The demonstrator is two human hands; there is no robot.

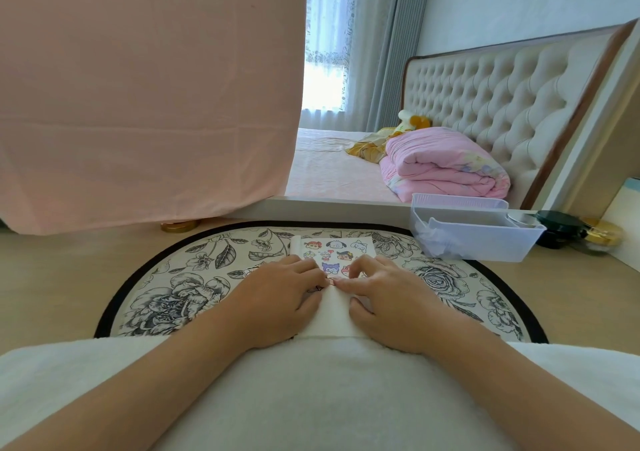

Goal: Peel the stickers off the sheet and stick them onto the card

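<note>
Bare forearms [194, 357], white fuzzy garment [329, 398] worn.

Bedroom, daylight from a window [325, 52] at the back with a sheer lace curtain; grey-blue drape [381, 52] just beside it. Pale wall [519, 0]. Bed [329, 166] with pink cover, cream tufted headboard [502, 97], brown trim. Folded pink quilt [446, 166] on the bed, plush toy [412, 119] behind it. Big pink sheet [138, 86] hangs left. Light wood surface [52, 277] in front, round floral mat [173, 294] on it. Clear plastic bin [474, 239] right, dark jar [557, 225] beside.
</note>
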